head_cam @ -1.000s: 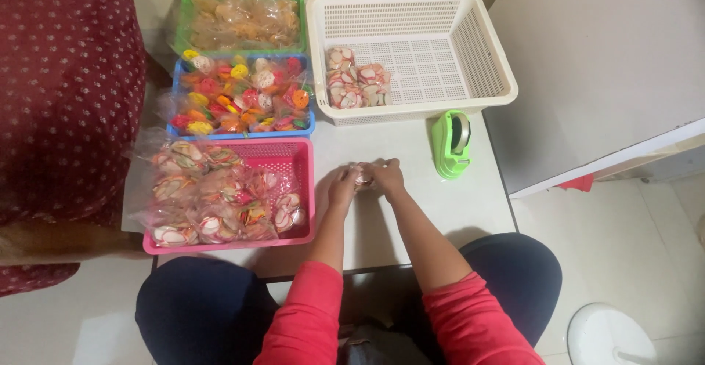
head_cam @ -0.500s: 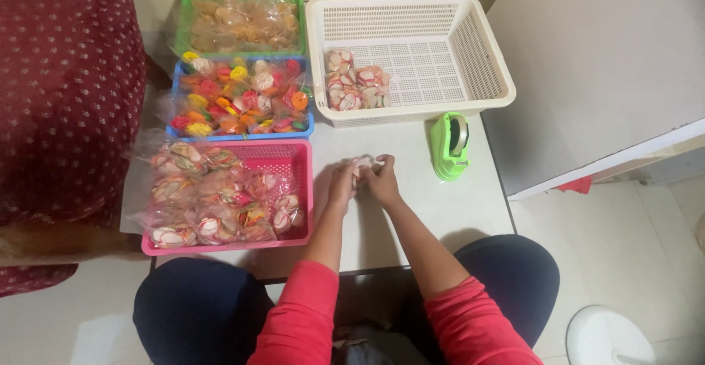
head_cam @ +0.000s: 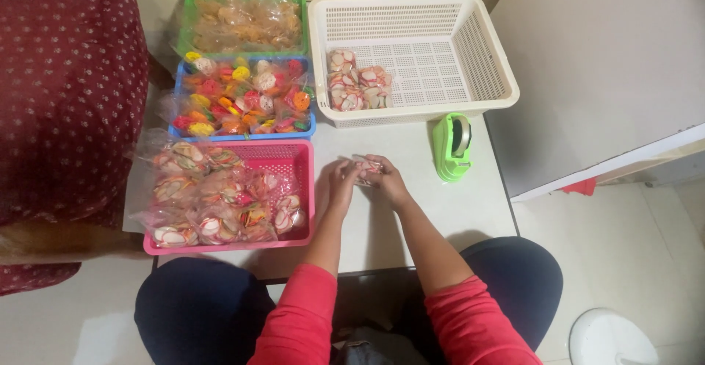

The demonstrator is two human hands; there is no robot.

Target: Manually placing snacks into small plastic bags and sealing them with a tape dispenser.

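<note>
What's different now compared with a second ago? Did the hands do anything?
Hardly anything. The left hand and right hand stay together on the table, working the same small packet between the fingers, shifting only slightly. The pink tray, white basket and green tape dispenser have not moved.

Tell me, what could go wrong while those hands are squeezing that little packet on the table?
The small clear packet is pinched between the left hand and right hand; squeezed too hard, its brittle-looking round pieces might crack. The pink tray sits right beside the left hand, heaped with packets, so a bump could perhaps tip some out. The green tape dispenser stands near the table edge and might get knocked off.
</note>
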